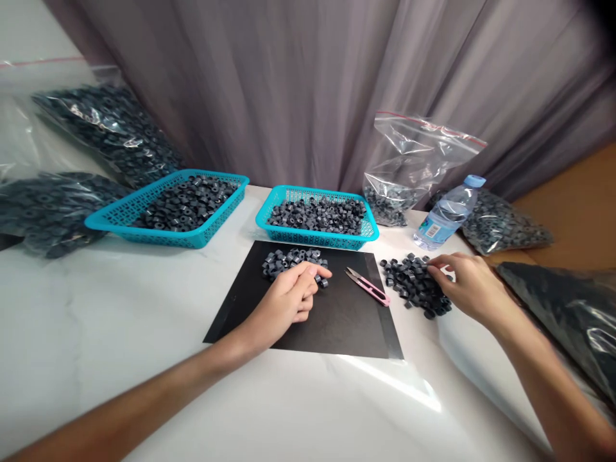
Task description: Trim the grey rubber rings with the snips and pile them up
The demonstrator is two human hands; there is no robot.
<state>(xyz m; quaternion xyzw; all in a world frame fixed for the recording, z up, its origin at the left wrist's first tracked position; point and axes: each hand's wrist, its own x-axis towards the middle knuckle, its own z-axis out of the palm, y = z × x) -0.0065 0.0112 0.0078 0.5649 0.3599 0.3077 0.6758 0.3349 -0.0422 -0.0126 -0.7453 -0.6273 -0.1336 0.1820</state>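
My left hand [293, 296] rests on a black mat [332, 321], fingers curled against a small heap of dark grey ring-shaped parts [287, 260]; its fingertips pinch at one part at the heap's edge. My right hand [469, 282] lies over the right side of a second heap of the same parts [409, 279] on the white table, thumb and forefinger pinched at its top. Pink thread snips [368, 286] lie on the mat between the two hands.
Two turquoise baskets [115, 221] [274, 205] of grey parts stand behind the mat. Clear bags of parts sit at the far left [103, 128] and back right [409, 173], beside a water bottle [447, 215]. A dark bag [568, 314] lies at the right edge.
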